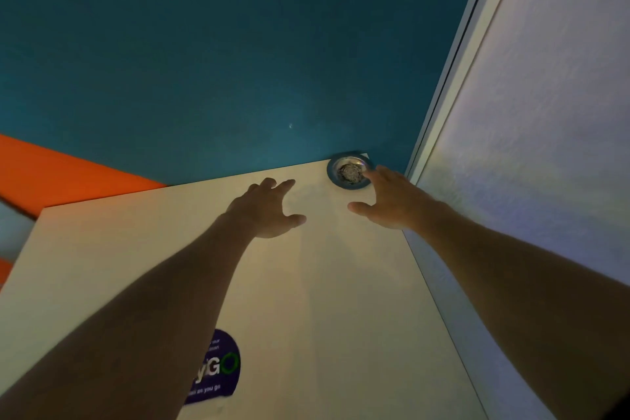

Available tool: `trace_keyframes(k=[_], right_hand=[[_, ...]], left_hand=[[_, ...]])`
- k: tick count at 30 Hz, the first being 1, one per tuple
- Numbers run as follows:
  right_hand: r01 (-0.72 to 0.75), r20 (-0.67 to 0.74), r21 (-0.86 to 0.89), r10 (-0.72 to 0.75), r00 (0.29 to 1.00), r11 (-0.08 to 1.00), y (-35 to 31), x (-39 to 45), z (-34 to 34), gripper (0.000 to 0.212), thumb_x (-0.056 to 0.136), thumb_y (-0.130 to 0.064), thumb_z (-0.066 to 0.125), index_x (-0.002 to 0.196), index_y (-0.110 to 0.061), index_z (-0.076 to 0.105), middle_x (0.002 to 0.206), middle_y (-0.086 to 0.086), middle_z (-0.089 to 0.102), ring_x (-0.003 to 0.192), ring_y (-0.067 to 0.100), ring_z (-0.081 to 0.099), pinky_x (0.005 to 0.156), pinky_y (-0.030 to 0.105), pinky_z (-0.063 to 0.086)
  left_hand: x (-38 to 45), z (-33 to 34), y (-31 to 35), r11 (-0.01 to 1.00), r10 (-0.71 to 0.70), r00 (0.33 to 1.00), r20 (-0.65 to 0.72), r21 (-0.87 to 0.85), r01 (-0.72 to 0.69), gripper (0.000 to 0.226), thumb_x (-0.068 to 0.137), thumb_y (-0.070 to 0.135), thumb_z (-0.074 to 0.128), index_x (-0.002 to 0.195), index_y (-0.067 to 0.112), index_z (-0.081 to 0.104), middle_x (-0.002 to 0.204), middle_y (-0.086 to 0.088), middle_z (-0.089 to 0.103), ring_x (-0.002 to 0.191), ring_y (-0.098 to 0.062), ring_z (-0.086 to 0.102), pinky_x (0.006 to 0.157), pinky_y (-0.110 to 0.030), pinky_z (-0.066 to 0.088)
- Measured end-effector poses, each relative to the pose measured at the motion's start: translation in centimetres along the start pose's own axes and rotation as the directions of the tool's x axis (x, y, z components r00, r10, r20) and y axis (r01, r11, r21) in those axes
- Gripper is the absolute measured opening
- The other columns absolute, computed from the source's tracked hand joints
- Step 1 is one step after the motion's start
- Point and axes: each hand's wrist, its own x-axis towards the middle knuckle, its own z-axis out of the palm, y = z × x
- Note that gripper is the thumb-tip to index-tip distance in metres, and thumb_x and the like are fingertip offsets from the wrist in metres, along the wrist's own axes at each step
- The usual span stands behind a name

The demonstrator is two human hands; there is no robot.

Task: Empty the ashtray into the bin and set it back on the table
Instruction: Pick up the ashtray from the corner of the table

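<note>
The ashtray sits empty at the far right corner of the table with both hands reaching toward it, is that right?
Not empty: the head view shows the ashtray holding a grey heap of ash. It does sit at the table's far right corner, with the left hand and right hand reaching toward it.

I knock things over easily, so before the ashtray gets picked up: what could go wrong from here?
The ashtray sits at the table's far corner, by the edge, so a nudge from the right hand, whose fingertips are already at its rim, might push it off. It looks full of ash, so tilting it during the lift could spill ash on the pale tabletop. No bin is in view, so the carry may be long. The left hand is open, holding nothing.
</note>
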Motion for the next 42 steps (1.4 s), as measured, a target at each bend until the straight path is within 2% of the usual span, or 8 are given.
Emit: trace_keyframes(k=[4,10,17,27,31,36,39,42], right_hand=[[-0.003,0.027,0.045,0.001,1.000,0.999,1.3,3.0,1.1,0.090,0.086,-0.069,0.047,0.155,-0.024,0.011,0.166,0.003,0.010,0.151,0.029,0.011,0.119,0.050,0.023],[0.030,-0.022,0.151,-0.027,0.999,0.988,2.3,6.4,1.9,0.080,0.087,-0.060,0.055,0.149,-0.018,0.027,0.151,0.007,0.038,0.134,0.028,0.039,0.107,0.045,0.041],[0.020,-0.065,0.211,-0.006,0.998,0.977,2.9,9.6,3.2,0.068,0.090,-0.046,0.060,0.145,-0.015,0.035,0.143,0.013,0.047,0.126,0.033,0.048,0.101,0.043,0.047],[-0.103,-0.194,0.364,0.183,0.964,0.926,4.1,13.4,5.3,0.053,0.091,-0.035,0.062,0.131,-0.004,0.047,0.123,0.019,0.060,0.114,0.034,0.057,0.095,0.043,0.051],[-0.165,-0.188,0.453,0.275,0.943,0.876,4.4,14.7,5.7,0.043,0.093,-0.030,0.060,0.124,-0.002,0.051,0.117,0.020,0.062,0.102,0.031,0.061,0.077,0.037,0.053],[-0.244,-0.156,0.521,0.373,0.915,0.818,4.8,15.9,5.8,0.038,0.095,-0.029,0.058,0.118,0.001,0.054,0.106,0.016,0.060,0.079,0.021,0.055,0.048,0.023,0.035],[-0.269,-0.138,0.525,0.393,0.909,0.807,4.8,16.5,5.9,0.032,0.095,-0.028,0.058,0.104,0.002,0.064,0.087,0.011,0.061,0.071,0.019,0.057,0.045,0.022,0.035],[-0.301,-0.100,0.622,0.455,0.885,0.723,5.0,17.0,6.1,0.023,0.091,-0.018,0.059,0.097,0.002,0.069,0.087,0.013,0.066,0.067,0.019,0.058,0.049,0.026,0.042]], left_hand=[[3.0,1.8,0.5,1.000,0.001,0.999,0.032,0.004,-0.001,0.088,0.081,0.069,0.054,0.153,0.040,0.012,0.162,-0.004,0.019,0.144,-0.029,0.026,0.108,-0.050,0.037],[6.2,3.6,1.2,1.000,0.004,0.999,0.053,0.007,-0.004,0.091,0.080,0.068,0.057,0.153,0.042,0.009,0.163,-0.004,0.017,0.144,-0.031,0.025,0.107,-0.051,0.038],[9.0,4.6,1.9,0.998,0.011,0.997,0.076,0.056,-0.015,0.090,0.080,0.067,0.058,0.153,0.041,0.012,0.162,-0.005,0.018,0.143,-0.033,0.026,0.106,-0.052,0.039],[12.0,6.0,1.8,0.994,0.024,0.994,0.102,0.106,-0.034,0.089,0.078,0.070,0.057,0.151,0.047,0.011,0.163,-0.004,0.014,0.144,-0.035,0.021,0.109,-0.055,0.034],[12.4,6.2,1.9,0.991,0.026,0.993,0.111,0.124,-0.040,0.089,0.077,0.071,0.057,0.150,0.050,0.012,0.163,-0.004,0.011,0.144,-0.038,0.018,0.109,-0.058,0.034],[12.6,6.4,1.9,0.988,0.027,0.994,0.108,0.148,-0.043,0.088,0.077,0.074,0.055,0.150,0.051,0.011,0.163,-0.004,0.008,0.144,-0.039,0.016,0.108,-0.061,0.032],[12.7,6.5,1.8,0.986,0.032,0.994,0.107,0.156,-0.049,0.089,0.076,0.075,0.054,0.150,0.052,0.011,0.163,-0.003,0.008,0.144,-0.039,0.016,0.108,-0.061,0.032],[12.7,6.6,1.7,0.985,0.033,0.994,0.105,0.165,-0.050,0.088,0.076,0.076,0.052,0.150,0.052,0.010,0.163,-0.002,0.008,0.144,-0.039,0.015,0.108,-0.061,0.032]])
